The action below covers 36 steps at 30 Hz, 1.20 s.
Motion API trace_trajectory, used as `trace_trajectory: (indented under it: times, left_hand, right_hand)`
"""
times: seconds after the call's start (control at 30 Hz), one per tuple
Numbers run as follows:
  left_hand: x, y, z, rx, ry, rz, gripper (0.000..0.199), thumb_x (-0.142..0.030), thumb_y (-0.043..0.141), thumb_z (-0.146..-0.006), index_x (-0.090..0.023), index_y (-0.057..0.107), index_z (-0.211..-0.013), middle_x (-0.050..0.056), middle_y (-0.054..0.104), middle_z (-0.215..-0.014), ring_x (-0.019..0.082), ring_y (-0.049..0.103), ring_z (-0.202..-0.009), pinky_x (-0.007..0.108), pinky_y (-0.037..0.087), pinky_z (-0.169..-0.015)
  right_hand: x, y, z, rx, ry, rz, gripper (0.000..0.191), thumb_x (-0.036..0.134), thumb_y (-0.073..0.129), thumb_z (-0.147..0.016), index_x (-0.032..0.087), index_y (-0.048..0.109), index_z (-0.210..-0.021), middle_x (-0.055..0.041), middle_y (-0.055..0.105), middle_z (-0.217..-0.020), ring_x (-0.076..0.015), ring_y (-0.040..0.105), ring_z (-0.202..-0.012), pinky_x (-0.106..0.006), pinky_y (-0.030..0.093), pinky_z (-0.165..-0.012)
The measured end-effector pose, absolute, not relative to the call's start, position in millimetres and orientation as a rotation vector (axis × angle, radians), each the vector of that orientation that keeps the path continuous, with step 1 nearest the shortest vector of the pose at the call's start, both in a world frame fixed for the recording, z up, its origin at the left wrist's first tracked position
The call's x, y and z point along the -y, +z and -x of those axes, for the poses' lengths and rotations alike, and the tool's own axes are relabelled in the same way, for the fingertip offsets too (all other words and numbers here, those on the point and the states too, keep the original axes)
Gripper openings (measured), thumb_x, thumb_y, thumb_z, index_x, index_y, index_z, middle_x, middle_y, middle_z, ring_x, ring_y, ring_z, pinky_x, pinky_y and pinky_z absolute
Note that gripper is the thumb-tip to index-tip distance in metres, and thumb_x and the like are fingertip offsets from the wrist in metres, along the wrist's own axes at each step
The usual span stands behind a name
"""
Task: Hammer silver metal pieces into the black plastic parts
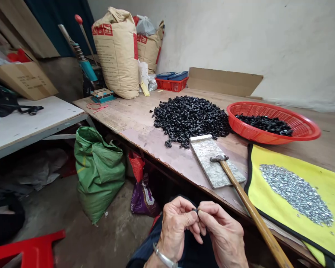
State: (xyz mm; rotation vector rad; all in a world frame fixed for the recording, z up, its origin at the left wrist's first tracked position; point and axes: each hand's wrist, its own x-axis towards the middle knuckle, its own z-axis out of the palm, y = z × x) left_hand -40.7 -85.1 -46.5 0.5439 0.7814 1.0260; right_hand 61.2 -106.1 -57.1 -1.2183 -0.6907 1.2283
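Observation:
Low in the view, my left hand point(176, 225) and my right hand point(223, 230) meet fingertip to fingertip. Between them is a small black piece point(194, 210), pinched by both and mostly hidden. Beyond my hands a hammer point(245, 197) lies with its head on a flat grey-white slab point(209, 163). A large pile of small black parts point(191, 117) is heaped on the wooden table point(128, 119). Small shiny metal pieces point(296, 193) are spread on a yellow cloth point(270, 154) at the right.
A red basket point(307, 128) with black parts stands at the back right. Paper sacks point(115, 56), a teal lever tool point(88, 70) and a red crate point(172, 85) stand at the back. A green sack point(99, 175) and a red stool point(25, 251) are at the left.

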Motion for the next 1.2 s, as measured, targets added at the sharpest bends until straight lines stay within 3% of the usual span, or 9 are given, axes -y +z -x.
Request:
trace_trajectory:
  times: [0.17,0.3,0.47,0.57,0.67,0.77,0.83,1.0,1.2]
  left_hand:
    - [69,-33,33,-0.792,0.974,-0.592,0.010,-0.016,0.065,-0.067,-0.011,0.056,-0.067,0.002,0.059,-0.045,0.012,0.054,-0.037,0.021,0.044,-0.034]
    - [49,-22,24,-0.856,0.969,-0.588,0.014,-0.017,0.068,-0.065,-0.011,0.055,-0.067,0.000,0.059,-0.049,0.010,0.051,-0.035,0.020,0.044,-0.032]
    - [15,-17,7,-0.909,0.984,-0.581,0.019,-0.020,0.070,-0.063,-0.011,0.054,-0.069,0.000,0.059,-0.051,0.009,0.051,-0.036,0.021,0.046,-0.032]
    - [-3,-18,-4,-0.936,1.000,-0.605,0.019,-0.020,0.069,-0.061,-0.012,0.054,-0.069,-0.001,0.058,-0.049,0.009,0.050,-0.034,0.022,0.046,-0.031]
    - [-15,-20,-14,-0.982,1.012,-0.618,0.018,-0.020,0.067,-0.060,-0.012,0.053,-0.068,-0.002,0.057,-0.048,0.009,0.049,-0.033,0.022,0.046,-0.030]
    - [-21,-22,-21,-1.026,1.009,-0.639,0.015,-0.018,0.064,-0.059,-0.013,0.052,-0.067,-0.003,0.056,-0.047,0.010,0.049,-0.032,0.023,0.047,-0.030]
    - [-24,-23,-25,-1.058,0.996,-0.662,0.013,-0.017,0.062,-0.059,-0.014,0.051,-0.066,-0.004,0.055,-0.046,0.011,0.050,-0.032,0.023,0.046,-0.029]
    - [-26,-25,-26,-1.140,0.920,-0.701,0.010,-0.015,0.056,-0.060,-0.016,0.048,-0.065,-0.004,0.052,-0.038,0.012,0.047,-0.026,0.022,0.042,-0.026]
    - [-24,-23,-26,-1.180,0.911,-0.725,0.009,-0.012,0.055,-0.060,-0.016,0.048,-0.062,-0.003,0.052,-0.036,0.012,0.048,-0.027,0.024,0.044,-0.028]
  right_hand:
    - [103,-36,-86,0.937,1.062,1.366,0.019,0.036,0.068,-0.072,0.020,0.066,-0.081,-0.0014,0.061,-0.074,-0.0102,0.052,-0.050,-0.023,0.044,-0.046]
    - [95,-18,-127,1.278,0.466,1.747,0.030,0.045,0.057,-0.078,0.021,0.065,-0.094,-0.0069,0.066,-0.093,-0.0172,0.062,-0.067,-0.028,0.049,-0.058]
    - [74,-24,-165,1.573,-0.044,2.074,0.039,0.051,0.043,-0.079,0.019,0.061,-0.093,-0.0098,0.066,-0.082,-0.0251,0.063,-0.073,-0.034,0.046,-0.060]
    - [62,-23,-171,1.583,0.222,2.229,0.025,0.038,0.046,-0.074,0.020,0.057,-0.088,-0.0051,0.064,-0.068,-0.0226,0.061,-0.061,-0.032,0.043,-0.054]
    - [54,-10,-169,1.215,0.937,2.166,0.014,0.034,0.054,-0.067,0.022,0.049,-0.074,0.0020,0.055,-0.051,-0.0164,0.052,-0.044,-0.028,0.039,-0.045]
    - [53,2,-164,0.669,1.583,1.742,0.027,0.041,0.063,-0.065,0.021,0.045,-0.069,0.0059,0.047,-0.048,-0.0084,0.039,-0.036,-0.022,0.032,-0.036]
    - [56,5,-162,0.392,1.713,1.564,0.034,0.042,0.070,-0.061,0.018,0.050,-0.074,0.0058,0.047,-0.053,-0.0053,0.036,-0.039,-0.018,0.030,-0.035]
    - [67,-4,-163,0.454,1.516,1.705,0.034,0.049,0.066,-0.067,0.019,0.051,-0.072,0.0070,0.043,-0.052,-0.0030,0.027,-0.036,-0.016,0.020,-0.031]
    - [84,-12,-165,1.239,0.720,1.988,0.031,0.052,0.052,-0.077,0.023,0.060,-0.083,0.0026,0.055,-0.052,-0.0127,0.050,-0.045,-0.023,0.041,-0.046]
